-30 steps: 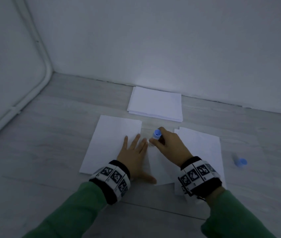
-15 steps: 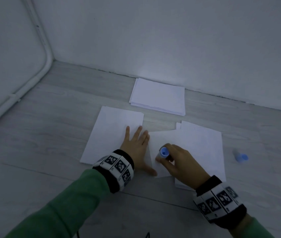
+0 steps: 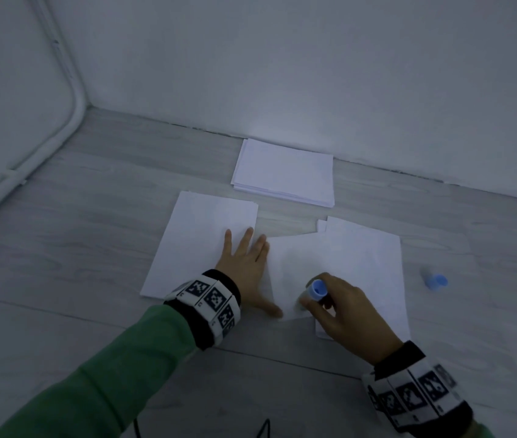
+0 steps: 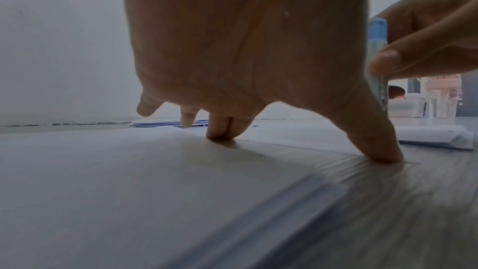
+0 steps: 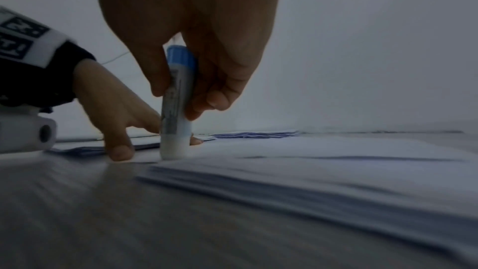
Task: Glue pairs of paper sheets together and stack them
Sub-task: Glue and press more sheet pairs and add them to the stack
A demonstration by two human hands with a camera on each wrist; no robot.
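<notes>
My right hand (image 3: 342, 308) grips an upright glue stick (image 3: 316, 289) (image 5: 178, 99) with a blue end, its white tip pressed on the near left corner of a loose white sheet (image 3: 298, 263). That sheet lies askew over the right paper pile (image 3: 371, 267). My left hand (image 3: 244, 267) lies flat with fingers spread, resting on the left paper pile (image 3: 197, 248) (image 4: 129, 181), its thumb (image 4: 372, 140) at the loose sheet's edge. The glue stick (image 4: 377, 48) shows beside the thumb in the left wrist view.
A third stack of white sheets (image 3: 285, 172) lies at the back by the wall. The blue glue cap (image 3: 435, 281) lies on the grey wood floor to the right. A white pipe (image 3: 70, 99) runs down the left corner.
My right hand has drawn the glue stick from the sheet's far edge toward me to its near left corner. The left hand has stayed flat in place.
</notes>
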